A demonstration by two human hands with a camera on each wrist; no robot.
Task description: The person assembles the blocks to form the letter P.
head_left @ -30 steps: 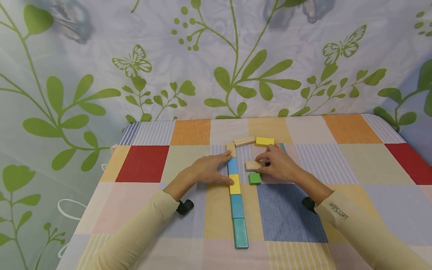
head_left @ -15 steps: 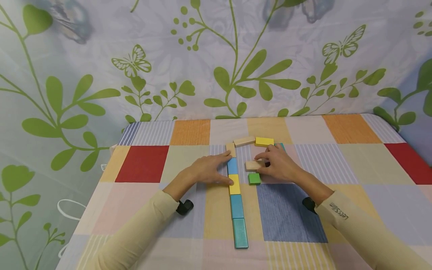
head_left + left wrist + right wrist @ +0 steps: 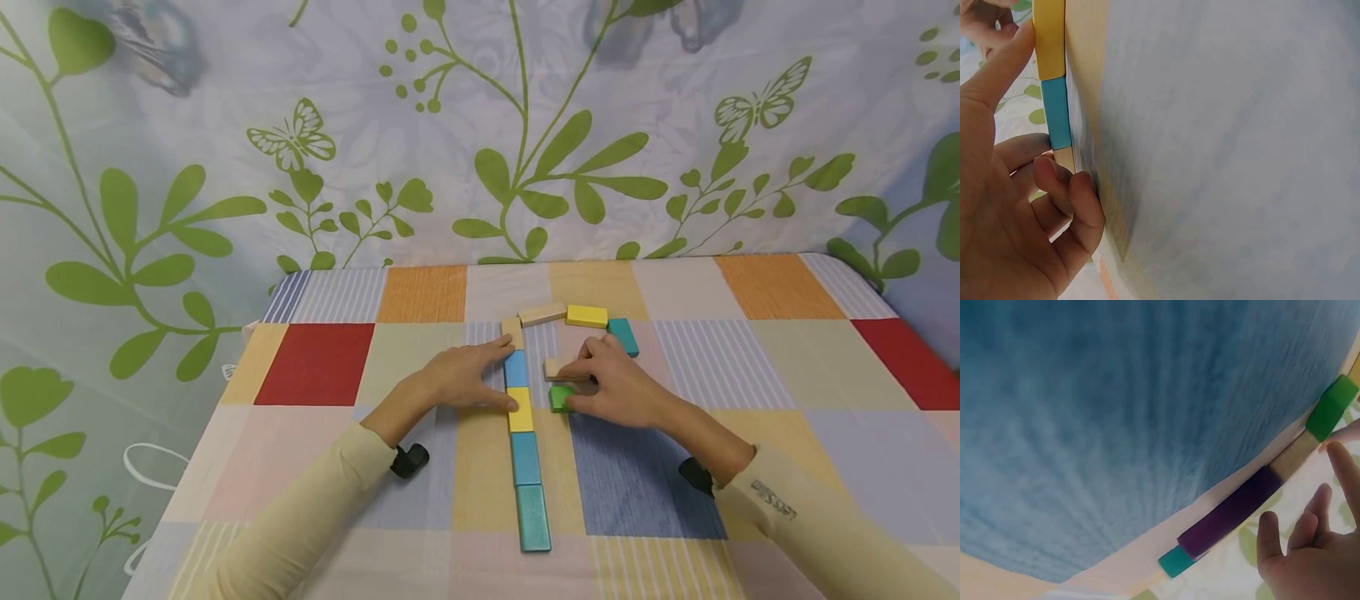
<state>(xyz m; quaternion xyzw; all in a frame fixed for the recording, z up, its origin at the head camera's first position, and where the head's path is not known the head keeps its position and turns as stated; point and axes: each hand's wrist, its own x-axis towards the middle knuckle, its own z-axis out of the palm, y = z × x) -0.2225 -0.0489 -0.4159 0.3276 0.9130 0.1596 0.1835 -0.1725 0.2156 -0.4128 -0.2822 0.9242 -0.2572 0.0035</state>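
My left hand [image 3: 468,375] lies over a straight row of small blocks. Its thumb touches a yellow block [image 3: 522,421]; its fingertips rest at a plain wooden block [image 3: 510,325], with a blue block [image 3: 516,369] between. In the left wrist view the other fingers bend loosely. My right hand [image 3: 622,387] pinches a green block [image 3: 558,400] between thumb and index finger, the index passing over a plain wooden block [image 3: 552,367] behind it. A purple block [image 3: 1229,512] continues from that wooden block in the right wrist view, mostly hidden by the hand in the head view.
Two teal blocks, one nearer [image 3: 534,518] and one farther [image 3: 527,458], extend the row towards me. At the back, a slanted wooden block [image 3: 542,314], a yellow block [image 3: 587,316] and a teal block [image 3: 622,336] form a curve. A patchwork cloth [image 3: 315,362] covers the table.
My right hand has shifted from the inner wooden block towards me, to the green block, uncovering more of the teal block at the curve's right end. The left hand stays in place.
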